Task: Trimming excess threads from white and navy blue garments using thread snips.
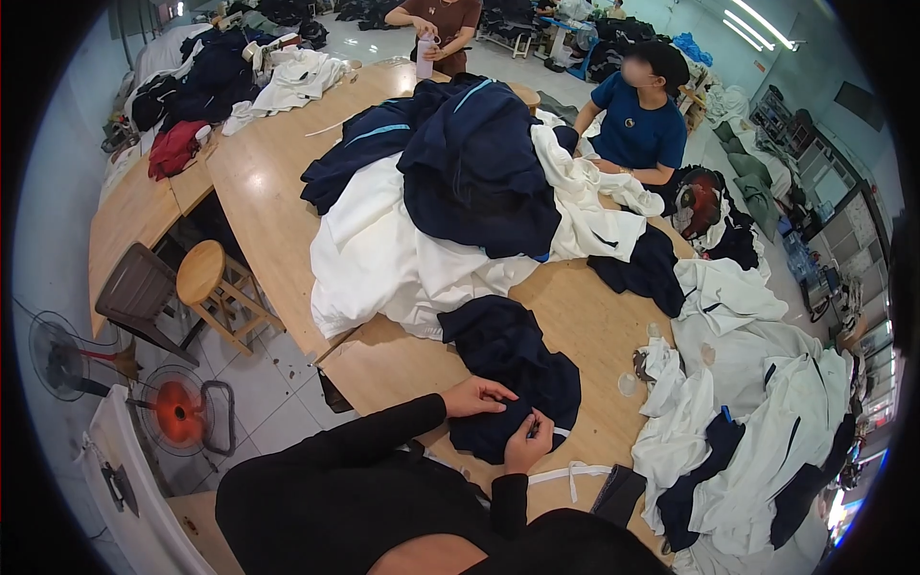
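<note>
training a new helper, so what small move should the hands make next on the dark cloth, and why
I'd probably ease the left hand a little outward to smooth the fabric, with the right hand kept in place: both hands are close together on the navy garment, which lies rumpled on the table, with folds just beyond the fingers.

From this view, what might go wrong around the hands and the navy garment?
The navy garment at the left hand and right hand lies against the large clothes pile, so it could get mixed in.

The loose white strip beside the right sleeve might snag.

A co-worker's bottle is near the pile; a spill could wet fabric.
</note>
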A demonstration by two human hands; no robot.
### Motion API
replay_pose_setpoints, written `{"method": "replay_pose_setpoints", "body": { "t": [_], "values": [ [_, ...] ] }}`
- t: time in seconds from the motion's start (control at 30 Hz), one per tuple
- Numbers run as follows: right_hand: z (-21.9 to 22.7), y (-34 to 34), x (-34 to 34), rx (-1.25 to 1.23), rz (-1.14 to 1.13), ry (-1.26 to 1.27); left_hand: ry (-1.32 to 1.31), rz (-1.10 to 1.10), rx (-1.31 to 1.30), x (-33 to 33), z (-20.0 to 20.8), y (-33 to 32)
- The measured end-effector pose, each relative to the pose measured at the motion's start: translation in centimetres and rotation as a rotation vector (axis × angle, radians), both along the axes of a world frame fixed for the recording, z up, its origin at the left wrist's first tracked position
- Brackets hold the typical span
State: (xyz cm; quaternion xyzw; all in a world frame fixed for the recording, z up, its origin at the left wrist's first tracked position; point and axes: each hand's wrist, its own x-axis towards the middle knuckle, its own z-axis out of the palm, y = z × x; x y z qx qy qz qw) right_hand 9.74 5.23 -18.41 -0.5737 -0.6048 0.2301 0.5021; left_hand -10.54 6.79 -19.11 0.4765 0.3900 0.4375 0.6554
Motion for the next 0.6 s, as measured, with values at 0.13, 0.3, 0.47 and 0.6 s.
{"method": "replay_pose_setpoints", "body": {
  "t": [0.13, 0.3, 0.47, 0.6],
  "values": [
    [0.02, 0.2, -0.14, 0.009, 0.002, 0.01, 0.007, 0.007, 0.001, -0.02, -0.11, 0.33],
    [-0.02, 0.55, -0.23, 0.013, -0.001, 0.003, -0.013, -0.012, -0.011, -0.22, -0.1, 0.63],
    [0.04, 0.43, -0.39, 0.019, 0.007, 0.005, -0.01, -0.011, -0.02, -0.29, -0.44, 0.39],
    [0.03, 0.22, -0.1, 0.025, 0.001, 0.015, -0.034, -0.018, -0.035, 0.02, -0.03, 0.24]
  ]
}}
